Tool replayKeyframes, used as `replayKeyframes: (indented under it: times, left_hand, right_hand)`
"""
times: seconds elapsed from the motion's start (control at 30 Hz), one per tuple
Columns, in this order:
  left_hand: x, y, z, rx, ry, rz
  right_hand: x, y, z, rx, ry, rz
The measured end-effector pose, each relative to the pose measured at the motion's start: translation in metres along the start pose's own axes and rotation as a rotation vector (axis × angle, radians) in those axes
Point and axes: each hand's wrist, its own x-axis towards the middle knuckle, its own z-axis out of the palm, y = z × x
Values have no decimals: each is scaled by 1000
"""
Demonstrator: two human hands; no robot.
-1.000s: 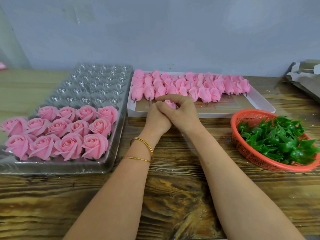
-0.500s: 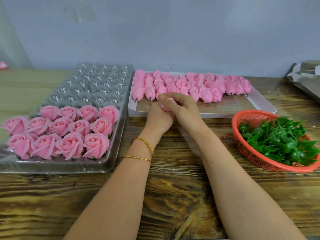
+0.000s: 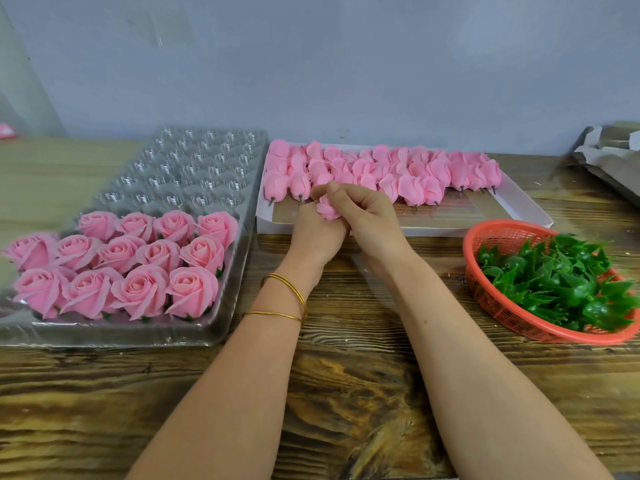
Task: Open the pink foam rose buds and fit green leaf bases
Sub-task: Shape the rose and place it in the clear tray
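I saw a wooden table under a grey wall. At 12 o'clock, left hand and right hand together pinched one bud, just before a box of buds. A tray of roses lay at 10, a basket of leaves at 2.

A small hand-assembly workshop for artificial flowers: batch stock is laid out on a rough wooden counter against a bare grey wall. At 9 o'clock a clear moulded tray holds rows of opened roses. At 12 o'clock sits a white box of closed rose buds, and at 3 o'clock a red basket of green leaf bases.
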Motion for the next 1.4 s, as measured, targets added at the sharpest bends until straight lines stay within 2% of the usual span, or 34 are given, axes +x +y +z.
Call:
replayKeyframes:
  times: [0.4,0.73,1.4]
  left_hand:
    - [-2,2,3,-57,50,-25]
    - [-5,2,2,-18,16,71]
    - [-9,0,-2,188,-77,195]
  right_hand:
    - [0,-4,2,113,17,103]
    - [2,-5,-3,100,17,99]
    - [9,0,-8,107,70,89]
